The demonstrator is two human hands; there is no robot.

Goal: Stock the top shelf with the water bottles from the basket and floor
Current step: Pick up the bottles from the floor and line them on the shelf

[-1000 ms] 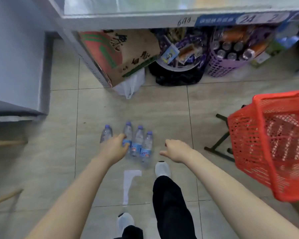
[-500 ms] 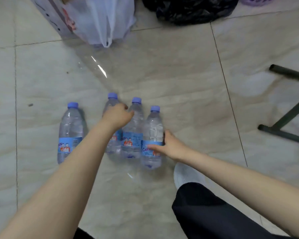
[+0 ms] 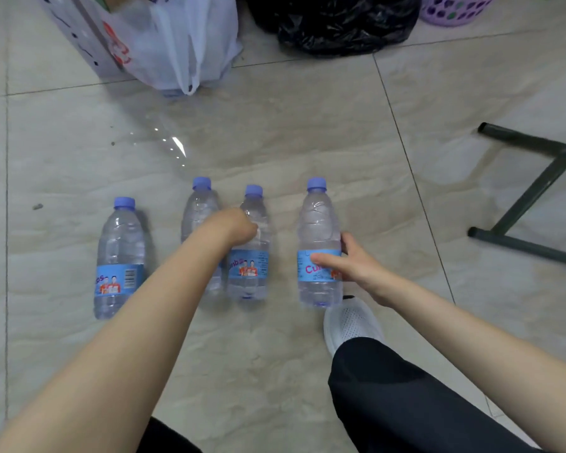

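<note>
Four water bottles stand on the tiled floor (image 3: 307,132). The right hand (image 3: 347,266) wraps the rightmost bottle (image 3: 319,230) at its label and has drawn it away from the middle pair since half a second ago. The left hand (image 3: 236,227) stays curled over the two middle bottles (image 3: 252,273); its grip is hidden. The leftmost bottle (image 3: 120,256) stands alone.

One view only, head-mounted, tipped steeply down at the tiled floor (image 3: 307,132) from close above. Both forearms reach in from the bottom edge, and four water bottles (image 3: 319,243) stand mid-frame. The top edge catches a white plastic bag (image 3: 183,44) and a black bag (image 3: 340,24); dark metal legs (image 3: 530,197) cut in on the right.
</note>
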